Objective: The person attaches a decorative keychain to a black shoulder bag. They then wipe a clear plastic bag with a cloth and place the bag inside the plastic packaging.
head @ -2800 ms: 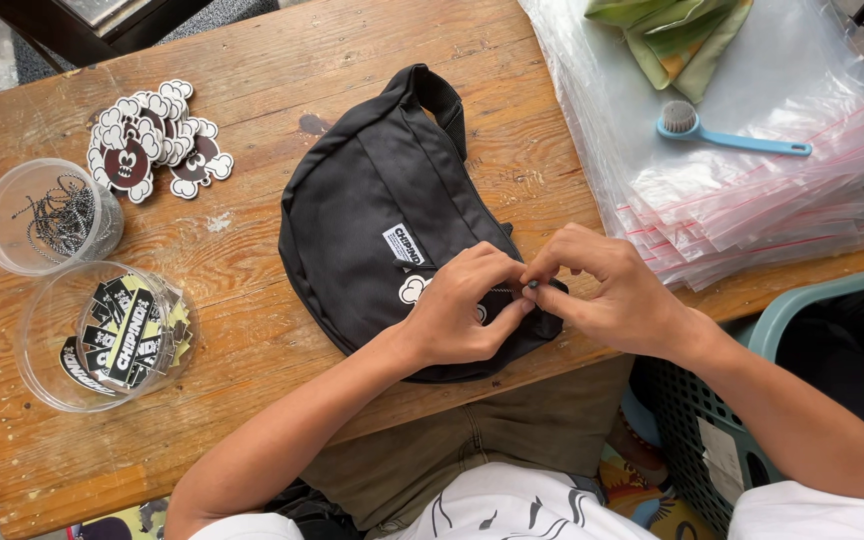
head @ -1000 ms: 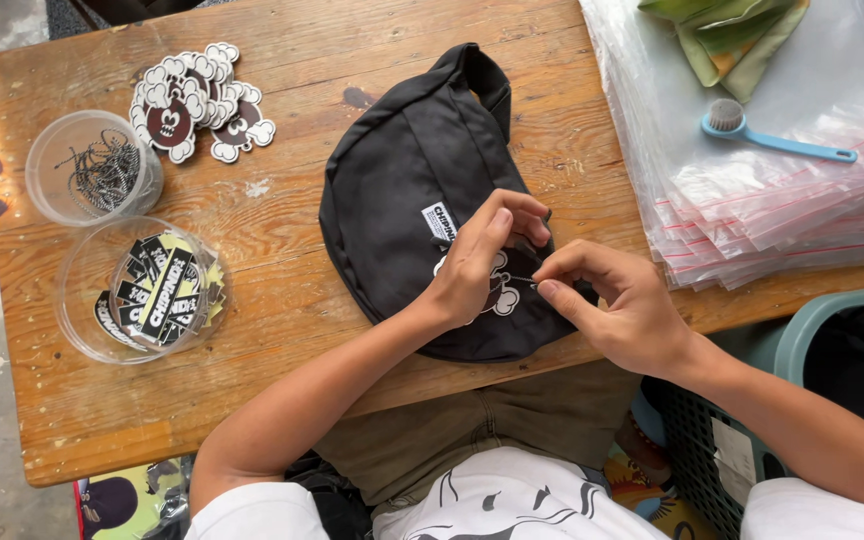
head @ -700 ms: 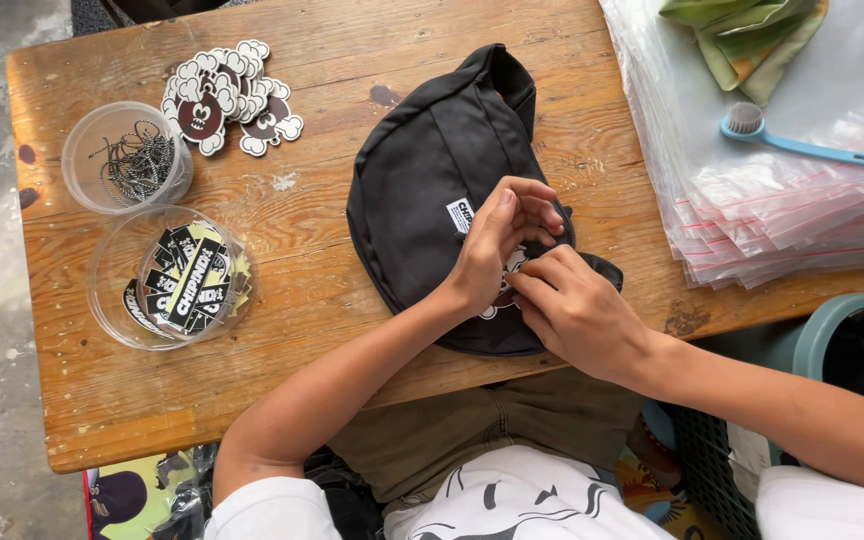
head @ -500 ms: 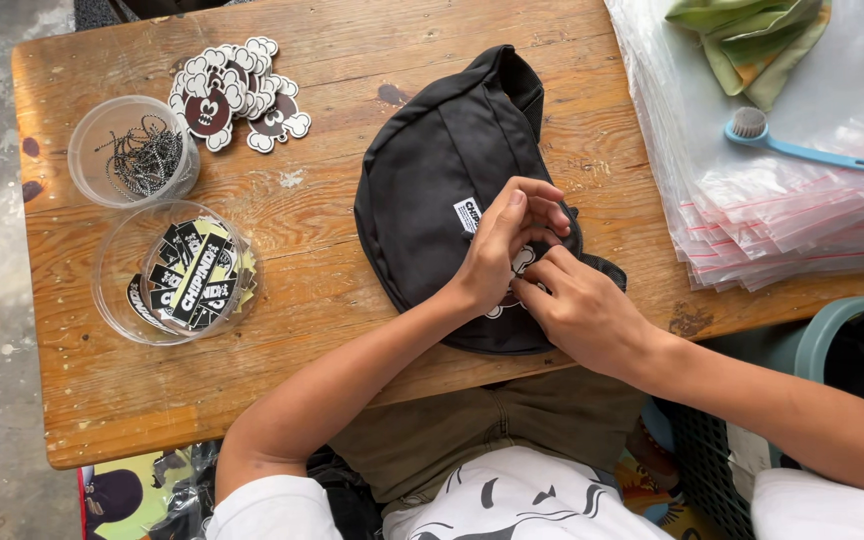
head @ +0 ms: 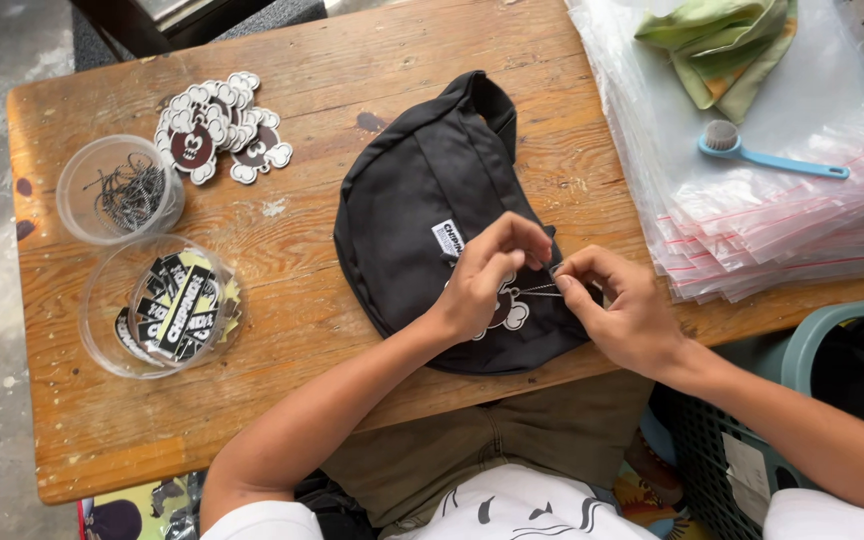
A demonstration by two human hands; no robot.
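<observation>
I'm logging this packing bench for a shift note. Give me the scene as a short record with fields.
surface: wooden table
main item: black waist bag, lying flat
left hand: resting on the bag, fingers pinching at a cartoon charm
right hand: pinching a thin ball chain that runs to the charm
left side: tub of chains, tub of black labels, pile of cartoon charms
right side: stack of clear zip bags, blue brush, green cloth
</observation>
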